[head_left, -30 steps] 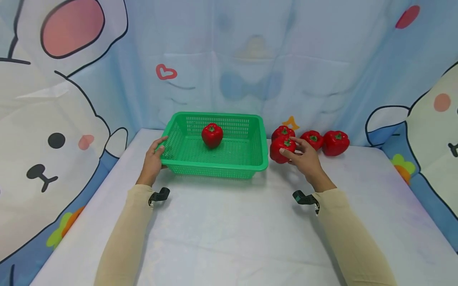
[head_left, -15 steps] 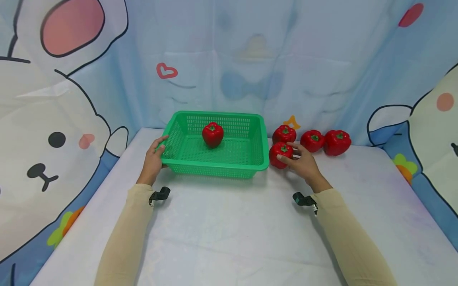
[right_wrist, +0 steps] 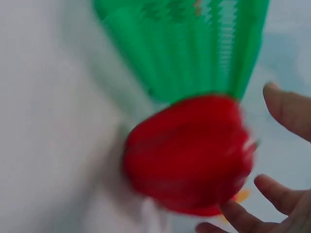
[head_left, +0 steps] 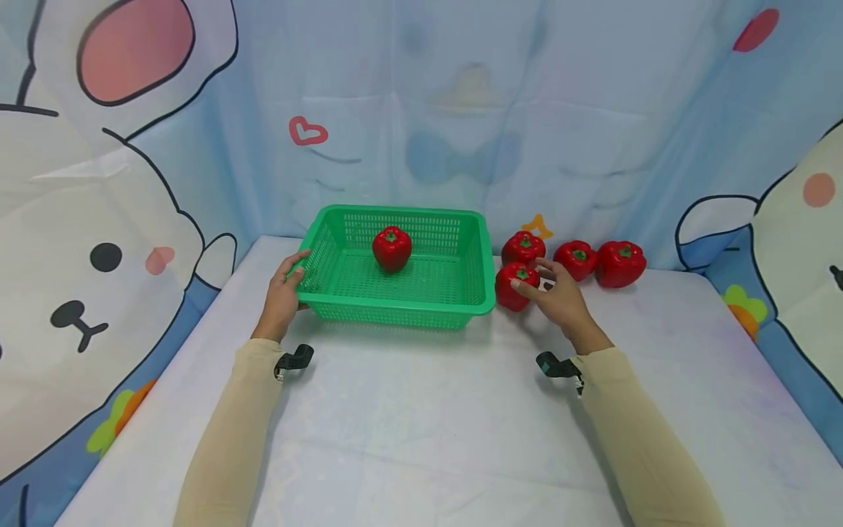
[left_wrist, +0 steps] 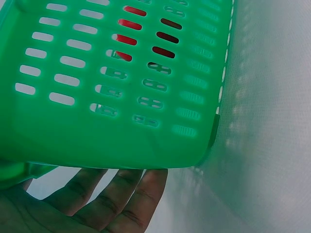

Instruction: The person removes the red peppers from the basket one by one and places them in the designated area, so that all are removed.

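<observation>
My left hand (head_left: 279, 298) holds the left end of a green plastic basket (head_left: 388, 301); in the left wrist view its fingers (left_wrist: 141, 199) reach beneath the basket's end wall. One red bell pepper (head_left: 391, 249) stands inside, stem up. Just outside the basket's right end, another red bell pepper (head_left: 513, 288) stands on the white cloth. Around its right side, my right hand (head_left: 561, 296) has its thumb and fingers spread. The right wrist view, blurred, shows the thumb (right_wrist: 289, 109) apart from this pepper and a fingertip close at its lower edge.
Behind the right hand, a red bell pepper (head_left: 522, 247) stands near the back curtain (head_left: 586, 132). Two more, a middle pepper (head_left: 574, 260) and a right-hand pepper (head_left: 620, 264), sit side by side farther right. White cloth (head_left: 421, 424) covers the table.
The right hand has brought its pepper slightly toward the front and left, down beside the basket, then loosened its fingers from it. The left hand and basket have stayed put.
</observation>
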`<state>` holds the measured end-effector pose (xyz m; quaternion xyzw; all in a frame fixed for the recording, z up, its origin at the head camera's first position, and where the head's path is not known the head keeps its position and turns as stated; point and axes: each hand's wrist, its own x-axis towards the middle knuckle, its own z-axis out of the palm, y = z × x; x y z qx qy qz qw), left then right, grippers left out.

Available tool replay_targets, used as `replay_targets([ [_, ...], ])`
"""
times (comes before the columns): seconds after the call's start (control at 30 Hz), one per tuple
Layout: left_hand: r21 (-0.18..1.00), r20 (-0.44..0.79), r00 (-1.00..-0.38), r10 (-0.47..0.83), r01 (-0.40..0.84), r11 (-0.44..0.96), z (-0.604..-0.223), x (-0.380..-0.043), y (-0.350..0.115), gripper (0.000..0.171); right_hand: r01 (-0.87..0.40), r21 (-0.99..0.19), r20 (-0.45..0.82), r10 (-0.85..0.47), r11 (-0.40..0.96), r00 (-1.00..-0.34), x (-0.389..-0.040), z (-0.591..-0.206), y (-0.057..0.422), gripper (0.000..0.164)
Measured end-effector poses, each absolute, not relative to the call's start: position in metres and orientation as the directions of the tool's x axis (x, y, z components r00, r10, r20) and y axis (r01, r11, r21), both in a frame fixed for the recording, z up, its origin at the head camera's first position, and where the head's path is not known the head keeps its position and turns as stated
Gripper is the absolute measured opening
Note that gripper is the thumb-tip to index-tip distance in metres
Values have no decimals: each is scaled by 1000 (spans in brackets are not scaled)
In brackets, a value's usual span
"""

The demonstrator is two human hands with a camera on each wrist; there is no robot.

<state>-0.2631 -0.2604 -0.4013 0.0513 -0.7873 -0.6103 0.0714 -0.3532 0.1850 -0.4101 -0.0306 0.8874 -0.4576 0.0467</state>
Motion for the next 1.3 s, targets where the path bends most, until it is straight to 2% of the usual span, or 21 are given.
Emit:
replay_targets([
  [0.2, 970, 49, -981, -188, 2, 242, -417, -274, -274, 45, -129, -831, 54, -153, 540, -987, -341, -377, 151, 89],
  [0.43, 966, 67, -975, -213, 10, 259, -427, -279, -283, 45, -241, -774, 30, -347, 586, -938, -343, -345, 93, 90],
  [0.63, 968, 67, -975, -214, 11, 249, -427, -284, -280, 44, -203, -803, -55, -410, 560, -910, -363, -348, 40, 89],
  [0.87, 975, 60, -976, -208, 13, 221, -430, -287, -275, 43, -79, -858, -121, -348, 508, -930, -380, -368, -8, 96],
  [1.03, 976, 65, -976, -206, 19, 219, -429, -288, -274, 43, -14, -906, -132, -313, 422, -941, -383, -369, -28, 103],
  [1.3, 976, 53, -979, -199, 8, 217, -428, -288, -276, 43, -3, -903, -147, -315, 429, -938, -393, -352, -38, 104],
])
